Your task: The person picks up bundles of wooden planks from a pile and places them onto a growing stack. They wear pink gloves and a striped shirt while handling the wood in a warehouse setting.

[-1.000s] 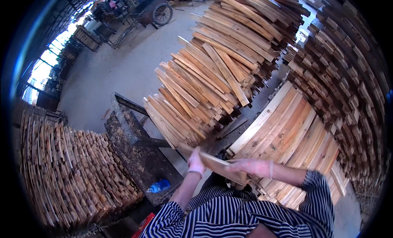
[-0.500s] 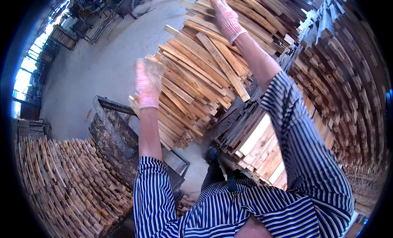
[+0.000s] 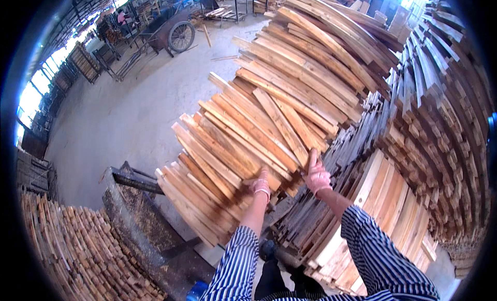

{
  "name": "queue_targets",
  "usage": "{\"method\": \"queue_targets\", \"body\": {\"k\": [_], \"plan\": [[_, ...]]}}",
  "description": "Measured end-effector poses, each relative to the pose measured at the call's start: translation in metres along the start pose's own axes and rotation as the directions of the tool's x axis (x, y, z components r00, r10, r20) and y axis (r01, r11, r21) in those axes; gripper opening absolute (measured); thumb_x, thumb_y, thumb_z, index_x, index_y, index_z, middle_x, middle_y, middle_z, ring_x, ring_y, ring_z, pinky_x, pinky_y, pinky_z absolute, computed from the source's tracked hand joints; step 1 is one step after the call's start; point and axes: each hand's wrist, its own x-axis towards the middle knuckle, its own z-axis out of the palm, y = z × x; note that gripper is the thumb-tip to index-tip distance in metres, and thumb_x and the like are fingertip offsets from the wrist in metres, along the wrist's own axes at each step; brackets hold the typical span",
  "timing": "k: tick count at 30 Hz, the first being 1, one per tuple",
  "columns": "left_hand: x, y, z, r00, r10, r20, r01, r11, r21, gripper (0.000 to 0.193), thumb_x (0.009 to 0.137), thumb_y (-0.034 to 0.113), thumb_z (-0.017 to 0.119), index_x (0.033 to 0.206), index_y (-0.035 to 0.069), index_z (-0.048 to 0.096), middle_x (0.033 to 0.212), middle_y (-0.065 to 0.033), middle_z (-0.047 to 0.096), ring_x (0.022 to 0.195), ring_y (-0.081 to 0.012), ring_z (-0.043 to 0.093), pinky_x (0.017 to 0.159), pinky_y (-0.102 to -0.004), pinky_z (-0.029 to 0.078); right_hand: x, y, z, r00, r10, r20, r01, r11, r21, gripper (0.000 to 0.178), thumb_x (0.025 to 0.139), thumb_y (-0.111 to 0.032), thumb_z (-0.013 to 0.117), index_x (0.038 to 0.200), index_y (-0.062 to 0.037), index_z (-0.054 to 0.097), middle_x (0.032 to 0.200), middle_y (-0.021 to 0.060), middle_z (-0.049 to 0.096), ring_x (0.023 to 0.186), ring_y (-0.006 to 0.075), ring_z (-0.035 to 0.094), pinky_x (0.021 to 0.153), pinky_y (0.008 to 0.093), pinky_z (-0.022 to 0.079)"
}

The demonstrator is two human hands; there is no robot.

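Observation:
Both my hands wear pinkish-white knitted gloves and are at the near ends of a large pile of sawn wooden planks (image 3: 243,127). My left hand (image 3: 259,184) touches the plank ends at the pile's near side, thumb stretched up and apart from the fingers, which are partly lost against the wood. To its right, my right hand (image 3: 318,178) is at the near end of a plank lying aslant (image 3: 281,126) on top. Its thumb points up and its other fingers are loosely bent. Neither hand visibly lifts a plank.
A stack of pale boards (image 3: 385,189) stands beside my right arm, with tall stacks of timber (image 3: 440,125) beyond. A dark metal trough with sawdust (image 3: 137,218) is left of me, near another wood stack (image 3: 83,239). A wheeled cart (image 3: 181,37) stands far off.
Both hands have come down and back toward me from raised, outstretched positions, onto the near plank ends, and are closer together. The view has tilted up, showing more of the far floor.

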Motion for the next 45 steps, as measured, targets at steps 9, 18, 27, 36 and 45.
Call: {"method": "queue_targets", "body": {"k": [9,18,27,36,45], "plan": [[-0.01,0.018,-0.007,0.97,0.24,-0.039,-0.159,0.745,0.647,0.104,0.064,0.054,0.087,0.131,-0.011,0.041,0.131,-0.0305,0.058,0.117,-0.0382,0.062,0.102,-0.0415,0.05,-0.027,-0.007,-0.051,0.985,-0.033,0.167,-0.016,0.958,0.286,0.094,0.081,-0.03,0.076,0.158,-0.0088,0.026,0.14,0.0261,0.056,0.125,0.0382,0.059,0.106,0.0416,0.048],[0.053,-0.006,-0.094,0.844,0.094,0.528,-0.123,0.992,0.021,0.084,0.089,0.045,0.072,0.152,-0.002,0.042,0.154,-0.013,0.047,0.14,-0.0249,0.042,0.117,-0.036,0.031,-0.001,-0.111,0.051,0.894,-0.384,0.231,0.276,0.878,0.392,0.082,0.082,-0.035,0.073,0.151,-0.0098,0.039,0.14,0.0261,0.054,0.13,0.0402,0.053,0.109,0.0418,0.045],[0.059,0.003,-0.078,0.885,0.046,0.463,-0.018,0.998,-0.065,0.072,0.097,0.052,0.06,0.145,-0.001,0.05,0.145,-0.0114,0.053,0.126,-0.0257,0.051,0.112,-0.0373,0.035,-0.006,-0.129,0.108,0.95,-0.308,-0.05,0.31,0.95,0.043,0.093,0.082,-0.061,0.071,0.15,-0.0075,0.036,0.144,0.0219,0.049,0.13,0.0394,0.051,0.107,0.0538,0.041],[0.03,0.012,-0.084,0.711,-0.089,0.697,0.324,0.922,-0.213,0.066,0.098,0.05,0.061,0.144,0.004,0.048,0.141,-0.0122,0.054,0.127,-0.0297,0.051,0.112,-0.0435,0.039,0.014,-0.114,0.073,0.882,-0.116,0.456,0.039,0.984,0.176,0.112,0.074,-0.074,0.07,0.15,0.0016,0.039,0.15,0.0294,0.042,0.14,0.0405,0.044,0.113,0.0437,0.042],[0.051,0.033,-0.13,0.772,0.086,0.63,0.121,0.953,-0.279,0.067,0.097,0.042,0.066,0.153,0.015,0.041,0.145,-0.0121,0.051,0.129,-0.0287,0.052,0.109,-0.0437,0.046,-0.003,-0.148,0.08,0.805,-0.3,0.512,-0.089,0.792,0.604,0.107,0.079,-0.068,0.073,0.153,0.0005,0.037,0.147,0.0291,0.049,0.133,0.038,0.054,0.107,0.0435,0.046]]}}
